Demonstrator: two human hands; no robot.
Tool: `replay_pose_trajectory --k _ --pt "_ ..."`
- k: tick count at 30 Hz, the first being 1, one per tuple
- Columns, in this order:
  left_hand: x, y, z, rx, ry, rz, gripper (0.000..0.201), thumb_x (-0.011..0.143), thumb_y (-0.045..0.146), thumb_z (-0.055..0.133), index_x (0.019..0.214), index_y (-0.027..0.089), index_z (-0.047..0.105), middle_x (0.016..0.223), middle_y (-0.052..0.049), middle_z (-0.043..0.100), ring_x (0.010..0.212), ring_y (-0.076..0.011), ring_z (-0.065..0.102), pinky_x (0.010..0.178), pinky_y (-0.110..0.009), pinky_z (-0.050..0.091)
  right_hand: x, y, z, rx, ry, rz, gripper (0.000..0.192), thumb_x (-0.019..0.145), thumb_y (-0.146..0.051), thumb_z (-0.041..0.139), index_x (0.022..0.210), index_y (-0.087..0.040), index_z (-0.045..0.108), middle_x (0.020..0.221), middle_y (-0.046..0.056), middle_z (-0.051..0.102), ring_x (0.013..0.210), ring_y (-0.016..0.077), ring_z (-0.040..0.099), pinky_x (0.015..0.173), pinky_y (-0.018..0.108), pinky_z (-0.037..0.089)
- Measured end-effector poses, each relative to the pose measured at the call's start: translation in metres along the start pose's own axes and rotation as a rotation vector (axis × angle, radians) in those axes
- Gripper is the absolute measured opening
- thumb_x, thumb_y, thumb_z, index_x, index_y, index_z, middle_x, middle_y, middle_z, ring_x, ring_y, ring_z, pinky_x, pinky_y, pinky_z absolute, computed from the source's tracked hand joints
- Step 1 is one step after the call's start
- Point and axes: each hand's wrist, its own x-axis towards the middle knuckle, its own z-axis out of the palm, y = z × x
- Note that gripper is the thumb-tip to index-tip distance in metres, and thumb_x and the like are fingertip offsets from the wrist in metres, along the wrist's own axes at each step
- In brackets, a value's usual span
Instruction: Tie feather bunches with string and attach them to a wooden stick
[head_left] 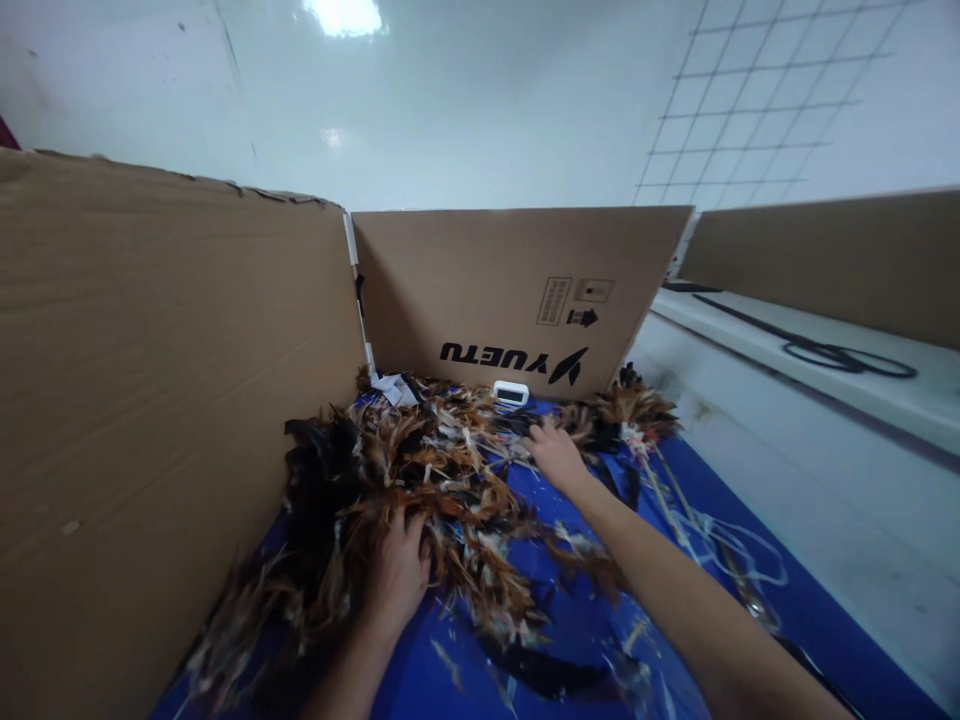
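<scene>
A pile of brown and black feathers [420, 440] covers much of the blue table surface. My left hand [401, 565] lies in the front part of the pile, its fingers slightly apart and their tips sunk among brown feathers. Farther off, my right hand [556, 458] is bent down at the pile's right edge. Its fingers are closed together on dark feathers, and the fingertips are partly hidden. Just beyond that hand stands a small white device with a dark display [511, 393].
Cardboard walls stand at the left [187, 400] and back [465, 280]. On the right lie a bundle of feathers on sticks [637, 410], a loop of pale string [739, 555] and loose feathers. A white ledge [825, 350] carries a black cable [847, 357].
</scene>
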Motion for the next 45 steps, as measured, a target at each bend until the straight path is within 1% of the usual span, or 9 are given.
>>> replay_pose_trajectory --k 2,9,15,24,33,37,41,43,45 --pt "0.000 0.001 -0.001 -0.016 -0.009 -0.001 0.046 0.078 0.010 0.044 0.122 0.019 0.050 0.134 -0.012 0.036 0.119 -0.0268 0.044 0.099 -0.042 0.038 -0.002 0.003 -0.004 -0.041 0.004 -0.032 0.017 0.081 -0.010 0.048 0.084 -0.017 0.064 0.089 0.011 0.060 0.090 0.0250 0.048 0.074 0.034 0.031" --pt "0.000 0.002 0.001 -0.039 0.077 0.020 0.043 0.077 0.010 0.046 0.118 0.020 0.052 0.131 -0.010 0.041 0.120 -0.0254 0.042 0.100 -0.043 0.036 -0.031 0.016 -0.035 -0.121 0.045 -0.071 0.017 0.078 -0.015 0.054 0.094 -0.015 0.058 0.090 0.011 0.060 0.093 0.0255 0.046 0.080 0.036 0.027" --pt "0.002 0.016 -0.019 -0.077 0.206 0.095 0.034 0.080 0.019 0.049 0.114 0.018 0.056 0.115 -0.010 0.053 0.110 -0.0247 0.048 0.096 -0.042 0.038 -0.061 0.032 -0.058 -0.155 0.115 -0.088 0.011 0.081 -0.015 0.050 0.087 -0.016 0.059 0.081 0.007 0.060 0.083 0.0223 0.047 0.078 0.033 0.028" --pt "0.001 0.021 -0.028 -0.144 0.379 0.210 0.027 0.079 0.012 0.050 0.104 0.016 0.060 0.102 -0.010 0.059 0.100 -0.0221 0.052 0.088 -0.038 0.039 -0.073 0.055 -0.109 -0.293 0.242 0.078 0.016 0.082 -0.014 0.048 0.095 -0.016 0.057 0.096 0.010 0.062 0.100 0.0250 0.044 0.085 0.036 0.027" --pt "0.000 0.021 -0.034 -0.140 0.428 0.217 0.026 0.078 0.011 0.049 0.099 0.018 0.063 0.099 -0.009 0.059 0.098 -0.0220 0.053 0.086 -0.038 0.039 -0.081 0.090 -0.148 -0.339 0.348 0.122 0.021 0.083 -0.012 0.045 0.099 -0.014 0.057 0.104 0.012 0.059 0.100 0.0263 0.046 0.083 0.038 0.031" --pt "0.000 0.020 -0.036 -0.144 0.422 0.168 0.025 0.079 0.013 0.050 0.098 0.019 0.064 0.100 -0.009 0.060 0.100 -0.0228 0.053 0.088 -0.039 0.039 -0.081 0.101 -0.163 -0.282 0.429 0.047 0.024 0.082 -0.011 0.044 0.101 -0.014 0.058 0.106 0.014 0.057 0.104 0.0266 0.046 0.085 0.038 0.034" --pt "0.002 0.020 -0.037 -0.404 0.405 0.114 0.023 0.081 0.017 0.047 0.097 0.019 0.064 0.098 -0.008 0.060 0.096 -0.0196 0.055 0.088 -0.036 0.041 -0.081 0.083 -0.166 -0.131 0.484 -0.058 0.022 0.086 -0.017 0.044 0.103 -0.016 0.058 0.109 0.013 0.057 0.110 0.0254 0.046 0.090 0.040 0.036" --pt "0.003 0.022 -0.038 -0.630 0.295 0.056 0.022 0.083 0.022 0.047 0.095 0.018 0.064 0.090 -0.007 0.061 0.084 -0.0166 0.058 0.080 -0.031 0.046 -0.081 0.063 -0.160 -0.052 0.494 -0.127 0.022 0.087 -0.018 0.044 0.104 -0.017 0.058 0.111 0.013 0.057 0.112 0.0247 0.046 0.091 0.041 0.036" --pt "0.003 0.025 -0.040 -0.887 0.066 -0.060 0.024 0.084 0.030 0.046 0.095 0.016 0.063 0.079 -0.005 0.062 0.067 -0.0136 0.058 0.061 -0.026 0.047 -0.082 0.037 -0.151 -0.008 0.470 -0.194 0.023 0.088 -0.017 0.043 0.103 -0.017 0.059 0.113 0.013 0.058 0.114 0.0241 0.046 0.092 0.041 0.036"
